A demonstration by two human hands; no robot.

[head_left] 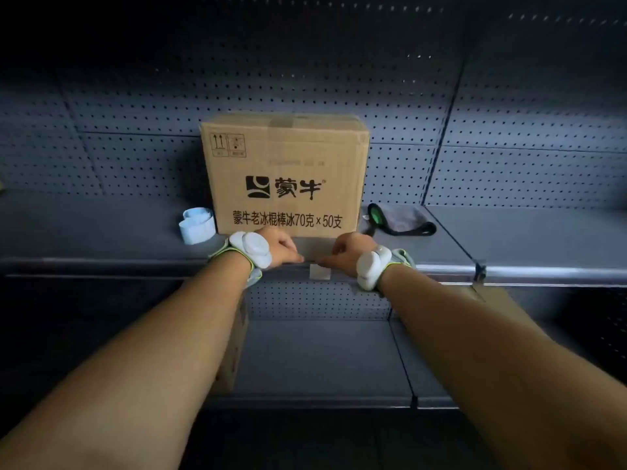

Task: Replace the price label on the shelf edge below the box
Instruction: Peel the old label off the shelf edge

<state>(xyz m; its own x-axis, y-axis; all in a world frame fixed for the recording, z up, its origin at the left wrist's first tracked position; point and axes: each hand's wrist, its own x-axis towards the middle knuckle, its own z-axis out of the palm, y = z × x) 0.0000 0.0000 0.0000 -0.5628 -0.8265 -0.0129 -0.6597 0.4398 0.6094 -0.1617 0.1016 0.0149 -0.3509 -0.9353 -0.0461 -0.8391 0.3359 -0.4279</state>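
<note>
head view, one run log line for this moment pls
step: label swap | left hand: at shelf edge | right hand: same | price label: on edge below box

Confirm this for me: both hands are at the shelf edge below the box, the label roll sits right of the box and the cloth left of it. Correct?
Sides are swapped. The head view shows the label roll left of the box and the cloth right of it. Both the left hand and right hand are at the shelf edge.
</note>
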